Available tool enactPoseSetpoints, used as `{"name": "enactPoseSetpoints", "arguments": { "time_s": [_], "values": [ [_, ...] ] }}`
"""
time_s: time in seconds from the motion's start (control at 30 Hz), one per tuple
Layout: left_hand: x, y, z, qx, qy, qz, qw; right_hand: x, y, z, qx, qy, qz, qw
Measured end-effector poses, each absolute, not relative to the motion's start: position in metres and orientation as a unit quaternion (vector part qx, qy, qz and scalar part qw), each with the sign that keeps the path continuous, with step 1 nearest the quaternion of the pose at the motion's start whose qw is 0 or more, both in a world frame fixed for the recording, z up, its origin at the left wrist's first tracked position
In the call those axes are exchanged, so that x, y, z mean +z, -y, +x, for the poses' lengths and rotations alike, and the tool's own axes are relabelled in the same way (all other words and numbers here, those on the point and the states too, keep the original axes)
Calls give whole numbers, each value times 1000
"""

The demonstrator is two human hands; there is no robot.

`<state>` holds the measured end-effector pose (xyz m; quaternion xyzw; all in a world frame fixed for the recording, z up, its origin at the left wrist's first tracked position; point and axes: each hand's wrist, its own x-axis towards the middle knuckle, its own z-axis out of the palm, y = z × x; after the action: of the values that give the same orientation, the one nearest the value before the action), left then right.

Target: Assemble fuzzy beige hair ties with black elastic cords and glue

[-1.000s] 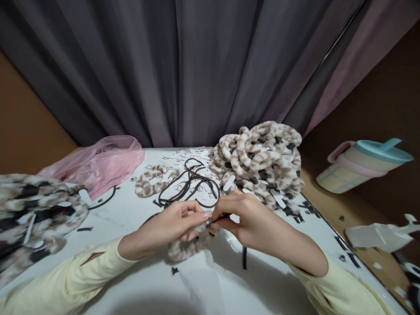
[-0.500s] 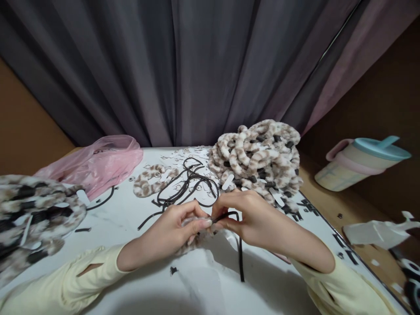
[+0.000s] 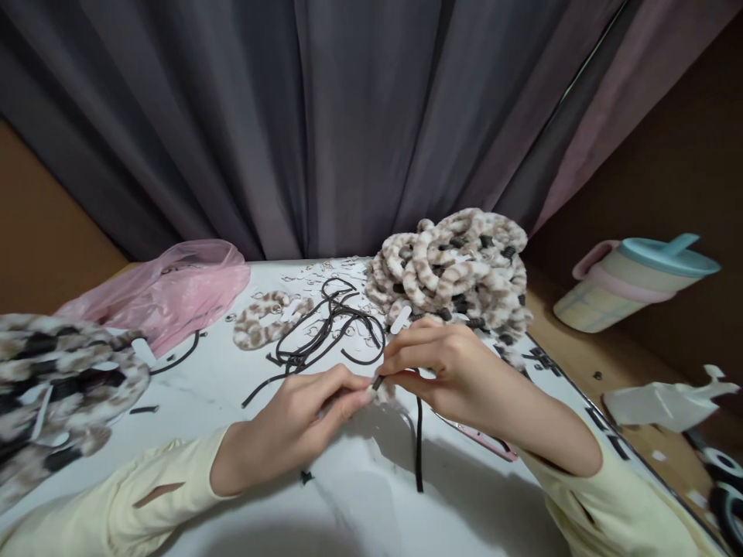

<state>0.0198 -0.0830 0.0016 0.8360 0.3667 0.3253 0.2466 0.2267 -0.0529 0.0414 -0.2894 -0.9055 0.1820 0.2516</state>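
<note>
My left hand (image 3: 316, 406) is closed, thumb and index finger pinching a leopard-patterned plush strap (image 3: 385, 393), most of it hidden behind the hands. My right hand (image 3: 441, 367) meets it fingertip to fingertip, its fingers closed on a black cord (image 3: 419, 452). A short stretch of that cord shows between the two hands, and its free end hangs below the right hand over the table. Beyond the hands lies a tangle of black cords (image 3: 325, 333), with a small plush loop (image 3: 255, 329) to its left.
A heap of plush straps (image 3: 458, 267) with black bindings stands at back right, another pile (image 3: 63, 387) at left. A pink plastic bag (image 3: 191, 286), small metal hooks (image 3: 325, 271), a pink-handled tool (image 3: 484, 441), cord scraps (image 3: 542, 360) and a lidded cup (image 3: 632, 282) are around.
Both hands stay together; the right hand has turned slightly, its fingers now over the join. Less of the plush strap shows under the left hand. More of the pink-handled tool is visible.
</note>
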Motion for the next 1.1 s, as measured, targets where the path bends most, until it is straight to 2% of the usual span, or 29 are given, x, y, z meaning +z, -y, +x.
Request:
{"name": "enactPoseSetpoints", "arguments": {
  "time_s": [0.23,0.37,0.5,0.67,0.87,1.1],
  "values": [
    [-5,86,19,376,-278,878,100,40,53,227,157,913,-291,239],
    [-6,86,17,383,-264,880,95,39,53,227,151,915,-284,241],
    [-3,87,15,313,-286,899,111,36,50,223,204,905,-280,248],
    [1,85,19,303,-344,867,194,31,41,220,300,878,-295,228],
    [2,70,22,340,-497,667,439,32,45,219,222,832,-439,256],
    [8,59,22,342,-485,538,599,25,50,206,269,823,-416,276]
  ]
}}
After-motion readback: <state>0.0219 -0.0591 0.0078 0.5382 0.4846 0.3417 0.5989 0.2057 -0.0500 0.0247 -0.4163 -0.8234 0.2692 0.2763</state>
